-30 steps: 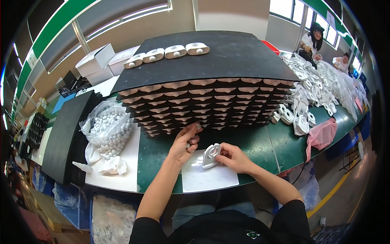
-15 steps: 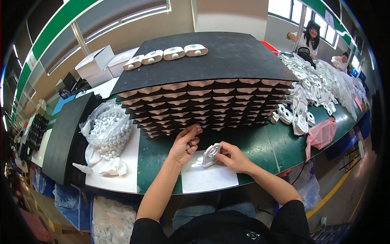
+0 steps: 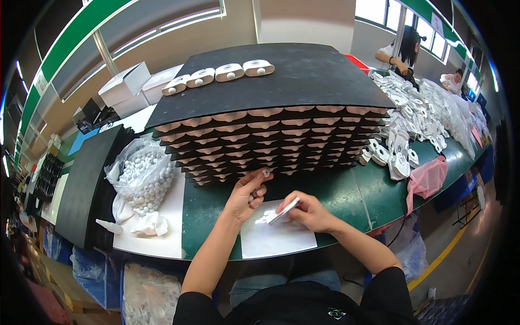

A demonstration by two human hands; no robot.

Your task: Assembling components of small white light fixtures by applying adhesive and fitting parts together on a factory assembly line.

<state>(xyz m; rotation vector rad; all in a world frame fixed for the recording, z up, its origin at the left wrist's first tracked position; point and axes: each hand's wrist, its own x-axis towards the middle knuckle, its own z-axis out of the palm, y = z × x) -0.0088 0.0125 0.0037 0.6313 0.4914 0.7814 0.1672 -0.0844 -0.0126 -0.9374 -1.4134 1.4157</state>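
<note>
Between thumb and forefinger, my left hand (image 3: 244, 200) pinches a small round whitish piece (image 3: 266, 173) in front of the stacked black boards (image 3: 281, 81). Its other fingers are curled, and something small and pale seems tucked in them. My right hand (image 3: 310, 212) grips a flat white plastic part (image 3: 284, 210), turned nearly edge-on and blurred. That part is just above a white paper sheet (image 3: 279, 244) on the green table. Similar white parts with a ball on the front (image 3: 229, 73) stand in a row on the top board.
Left lie an open plastic bag of white balls (image 3: 143, 176), a nozzle-tipped white bottle (image 3: 110, 226) and crumpled white tissue (image 3: 150, 224). Farther left are stacked black sheets (image 3: 89, 184). White parts (image 3: 414, 108) are heaped right, beside a pink mesh bag (image 3: 428, 181). A co-worker (image 3: 403, 54) stands beyond.
My right hand has turned the white part from showing its ring-shaped face to nearly edge-on, tilting it lower. My left hand has barely moved. The co-worker beyond has turned and lowered an arm.
</note>
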